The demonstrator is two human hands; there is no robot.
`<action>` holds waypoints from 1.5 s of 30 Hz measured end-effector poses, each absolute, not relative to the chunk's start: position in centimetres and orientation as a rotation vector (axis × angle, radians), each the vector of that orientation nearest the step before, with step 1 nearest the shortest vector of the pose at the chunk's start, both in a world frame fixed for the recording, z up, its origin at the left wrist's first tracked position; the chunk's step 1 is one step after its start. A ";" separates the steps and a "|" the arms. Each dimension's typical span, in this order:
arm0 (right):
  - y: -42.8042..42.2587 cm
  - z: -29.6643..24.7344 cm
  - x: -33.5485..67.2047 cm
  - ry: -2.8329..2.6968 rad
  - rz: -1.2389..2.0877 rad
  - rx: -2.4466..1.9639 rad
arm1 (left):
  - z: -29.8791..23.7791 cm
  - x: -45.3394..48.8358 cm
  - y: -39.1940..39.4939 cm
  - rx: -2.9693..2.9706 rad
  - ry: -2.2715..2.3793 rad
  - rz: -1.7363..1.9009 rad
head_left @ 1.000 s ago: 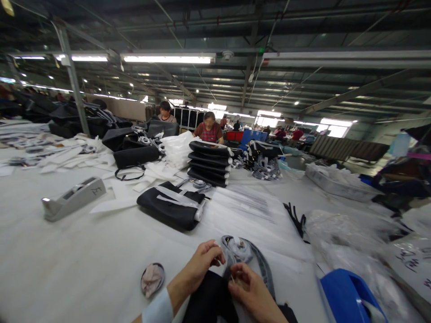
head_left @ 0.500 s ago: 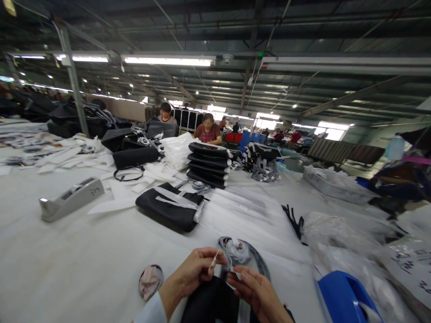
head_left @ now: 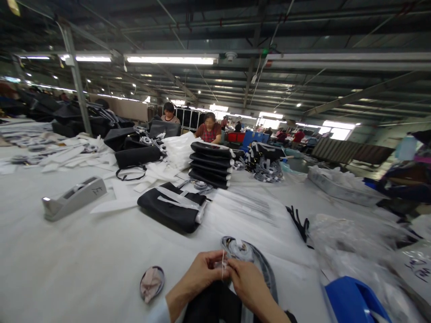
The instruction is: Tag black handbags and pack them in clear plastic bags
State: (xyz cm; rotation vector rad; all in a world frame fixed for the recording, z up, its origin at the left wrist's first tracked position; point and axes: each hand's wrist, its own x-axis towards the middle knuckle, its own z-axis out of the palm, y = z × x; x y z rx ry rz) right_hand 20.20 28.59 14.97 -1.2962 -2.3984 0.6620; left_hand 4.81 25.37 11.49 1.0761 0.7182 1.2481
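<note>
My left hand is closed in a pinch on a thin white cord, which stands up between the fingertips. Close against it, my right hand pinches at the same spot, its fingertips meeting those of the left. Below both hands lies a black bag, partly covered by my forearms. A coiled grey wrapped strap with metal fittings rests just beyond the fingers. Its band curves down the right side behind my right wrist.
Further forward lie a folded black bag and a stack of black bags. A grey tape dispenser sits left, a blue one right. A small round pouch is near my left arm. Two people work across the table.
My right hand has moved left and up to meet the left hand, and its spread fingers have closed into a pinch at the cord. The cord now stands more upright.
</note>
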 end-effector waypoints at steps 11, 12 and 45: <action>29.2 11.7 18.7 -1.396 1.477 -1.255 | 11.0 4.9 25.2 1.589 1.341 1.202; 29.0 11.4 18.8 -1.364 1.447 -1.279 | 10.8 4.9 25.2 1.501 1.420 1.234; 25.1 14.2 25.1 -1.968 1.049 -1.450 | 9.6 1.7 16.4 1.750 1.691 0.940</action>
